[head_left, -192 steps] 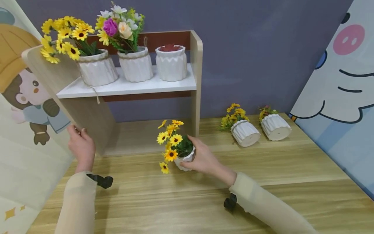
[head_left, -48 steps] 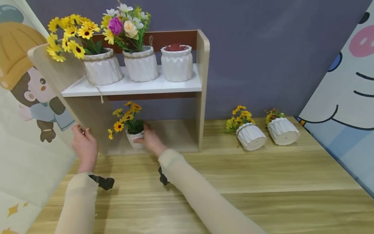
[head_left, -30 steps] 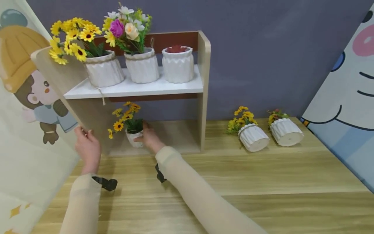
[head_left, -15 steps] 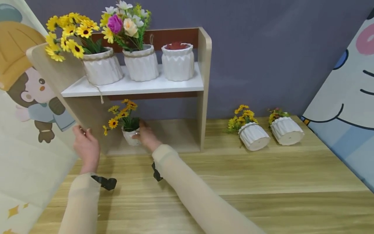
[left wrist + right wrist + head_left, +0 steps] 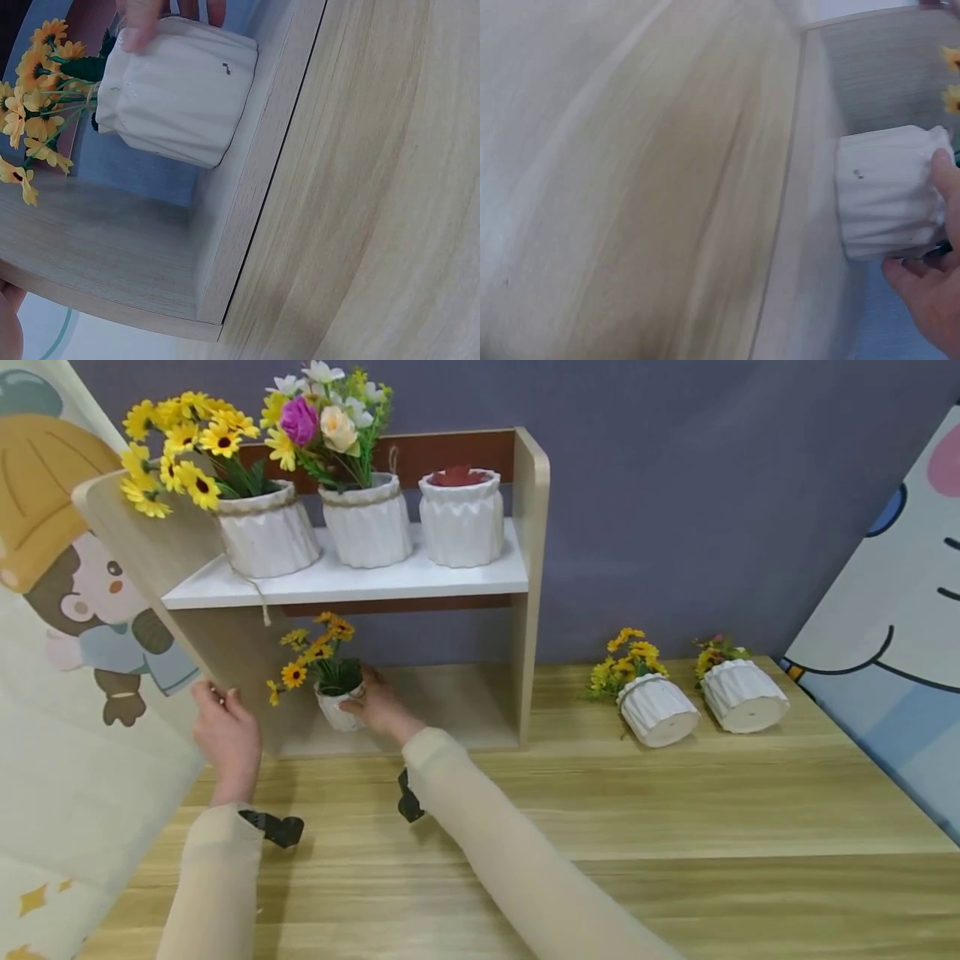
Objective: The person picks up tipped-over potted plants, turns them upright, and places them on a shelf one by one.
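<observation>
We see the small white sunflower pot (image 5: pixel 337 714) in the lower bay of the shelf unit (image 5: pixel 534 527), nearer its left end than its right, with its base on or just above the lower board (image 5: pixel 457 702); we cannot tell which. The right hand (image 5: pixel 384 706) has its grip around that pot, thumb in front and fingers behind, close to the rim. The left hand (image 5: pixel 227 739) pinches the front edge of the shelf unit's left side panel (image 5: pixel 243 647). Our main worry would be letting go while the base is tilted or unsupported: the pot could tip towards the shelf unit's front, and the top-heavy, left-leaning sunflowers (image 5: pixel 294 674) would help it over. Since the fingers lie so close to the leaves (image 5: pixel 339 677), pulling away carelessly might drag the stems along. Raising the pot could bring the blooms against the twine (image 5: pixel 264 602) dangling from the shelf unit's upper tier. A tug by the left hand might jolt the shelf unit and shift the larger white pots (image 5: pixel 367 535) up there. The two toppled pots (image 5: pixel 660 714) lie on the desk (image 5: pixel 675 810) right of the shelf unit, well away from both hands.
</observation>
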The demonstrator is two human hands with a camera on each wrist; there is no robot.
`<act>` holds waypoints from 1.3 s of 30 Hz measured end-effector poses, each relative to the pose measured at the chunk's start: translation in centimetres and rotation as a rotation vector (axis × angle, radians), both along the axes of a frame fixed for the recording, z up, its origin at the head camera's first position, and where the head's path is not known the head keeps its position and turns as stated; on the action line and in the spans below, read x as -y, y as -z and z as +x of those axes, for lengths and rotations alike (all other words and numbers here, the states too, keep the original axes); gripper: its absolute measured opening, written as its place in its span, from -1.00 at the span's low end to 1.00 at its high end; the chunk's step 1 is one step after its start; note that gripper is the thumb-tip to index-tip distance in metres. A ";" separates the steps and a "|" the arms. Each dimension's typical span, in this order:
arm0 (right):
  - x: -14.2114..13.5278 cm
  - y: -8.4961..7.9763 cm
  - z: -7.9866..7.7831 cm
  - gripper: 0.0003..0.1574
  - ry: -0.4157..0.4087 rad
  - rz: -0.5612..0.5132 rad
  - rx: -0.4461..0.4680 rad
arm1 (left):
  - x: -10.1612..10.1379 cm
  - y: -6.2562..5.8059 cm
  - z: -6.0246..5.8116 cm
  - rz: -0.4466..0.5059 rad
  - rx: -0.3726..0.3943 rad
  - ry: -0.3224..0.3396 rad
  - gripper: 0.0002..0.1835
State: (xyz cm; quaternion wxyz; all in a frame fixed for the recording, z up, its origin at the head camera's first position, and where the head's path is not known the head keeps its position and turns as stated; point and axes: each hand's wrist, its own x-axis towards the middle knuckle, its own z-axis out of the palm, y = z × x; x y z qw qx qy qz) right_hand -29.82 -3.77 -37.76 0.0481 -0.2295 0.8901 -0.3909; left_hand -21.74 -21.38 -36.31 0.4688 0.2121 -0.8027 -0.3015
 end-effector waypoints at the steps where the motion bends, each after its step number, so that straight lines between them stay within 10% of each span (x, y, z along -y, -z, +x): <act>1: -0.2 -0.2 0.0 0.03 -0.004 -0.008 0.004 | 0.0 0.0 0.0 -0.004 -0.004 -0.001 -0.69; 39: -8.1 -3.4 2.2 -0.10 -0.188 0.229 -0.319 | -0.1 0.4 0.2 -0.018 -0.005 0.003 -0.67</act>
